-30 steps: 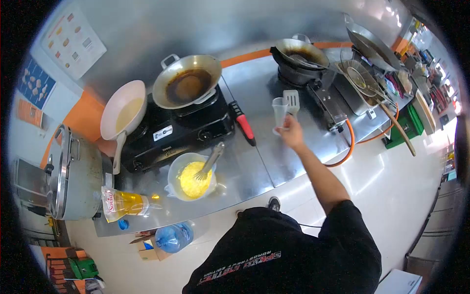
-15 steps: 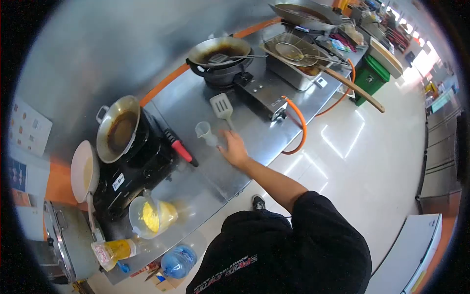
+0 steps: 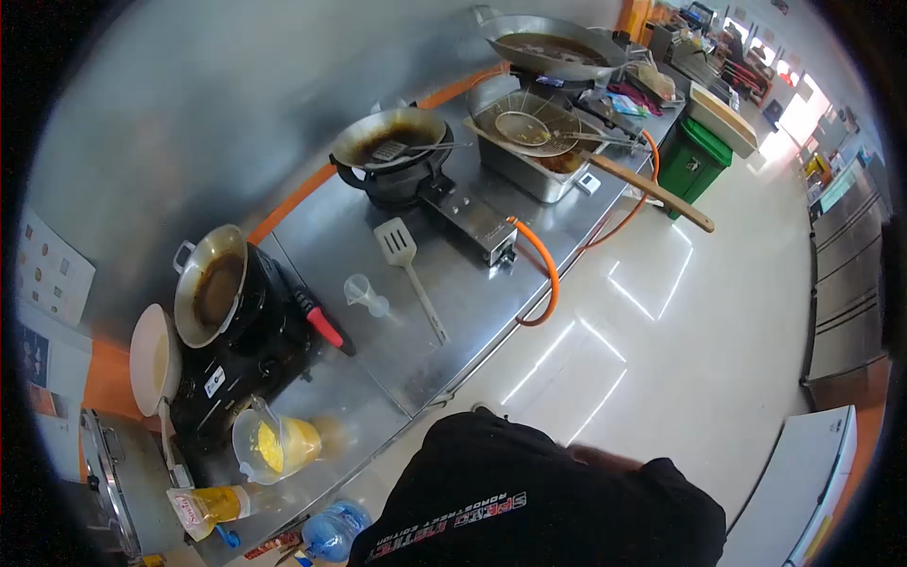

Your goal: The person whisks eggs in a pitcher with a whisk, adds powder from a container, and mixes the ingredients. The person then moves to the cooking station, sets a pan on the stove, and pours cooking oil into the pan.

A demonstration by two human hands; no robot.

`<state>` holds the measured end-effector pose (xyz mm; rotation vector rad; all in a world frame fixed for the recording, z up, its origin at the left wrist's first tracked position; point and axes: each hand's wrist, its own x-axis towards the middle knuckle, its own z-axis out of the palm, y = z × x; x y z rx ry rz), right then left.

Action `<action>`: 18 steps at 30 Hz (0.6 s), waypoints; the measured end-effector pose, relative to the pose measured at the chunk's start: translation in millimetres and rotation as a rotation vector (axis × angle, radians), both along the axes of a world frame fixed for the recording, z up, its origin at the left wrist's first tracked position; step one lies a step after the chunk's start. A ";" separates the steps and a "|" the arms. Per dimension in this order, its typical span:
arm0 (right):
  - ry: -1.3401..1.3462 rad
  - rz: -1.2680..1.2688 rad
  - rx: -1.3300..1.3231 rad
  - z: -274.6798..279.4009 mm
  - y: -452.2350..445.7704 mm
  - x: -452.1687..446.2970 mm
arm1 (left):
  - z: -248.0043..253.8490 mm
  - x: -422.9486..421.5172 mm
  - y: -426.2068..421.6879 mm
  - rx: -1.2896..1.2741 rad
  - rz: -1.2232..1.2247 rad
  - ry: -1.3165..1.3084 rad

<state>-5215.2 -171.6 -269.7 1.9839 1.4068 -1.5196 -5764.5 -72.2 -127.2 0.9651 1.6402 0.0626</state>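
Neither of my hands shows clearly. Only a blurred strip of my right arm (image 3: pixel 605 459) appears at the edge of my black shirt (image 3: pixel 529 501), with its hand hidden; my left hand is out of view. On the steel counter in front of me lies a slotted spatula (image 3: pixel 397 242), its handle toward the front edge. Left of it rests a small clear plastic cup (image 3: pixel 364 295), lying tilted. A red-handled tool (image 3: pixel 324 329) lies by the black stove (image 3: pixel 236 378). A clear pitcher (image 3: pixel 283 448) with yellow contents stands nearer the front edge.
A wok (image 3: pixel 222 293) and a pale frying pan (image 3: pixel 154 359) sit at left. Farther back are another wok (image 3: pixel 392 132) on a burner (image 3: pixel 472 217) and strainers over a metal tray (image 3: pixel 543 180). A long wooden handle (image 3: pixel 652 194) and an orange hose (image 3: pixel 548 274) overhang the edge.
My right hand, earlier open on the counter beside the cup and over the spatula's handle, has drawn back to my body. The spatula's whole handle now shows. The view has shifted slightly.
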 end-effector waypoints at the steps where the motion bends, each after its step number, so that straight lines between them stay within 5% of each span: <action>1: 0.088 -0.144 -0.082 26.7 -10.3 -2.6 | 0.1 1.4 2.8 -0.001 -0.009 0.001; 6: 0.400 -0.620 -0.248 80.6 -38.3 -28.9 | -0.3 1.8 2.9 0.002 -0.037 0.016; 13: 0.625 -0.801 -0.264 106.7 -50.9 -53.3 | -5.7 -20.1 -11.2 -0.017 -0.108 0.026; 18: 0.295 -1.120 -0.292 115.3 -50.2 -69.8 | -20.2 -42.5 -18.2 -0.038 -0.204 0.022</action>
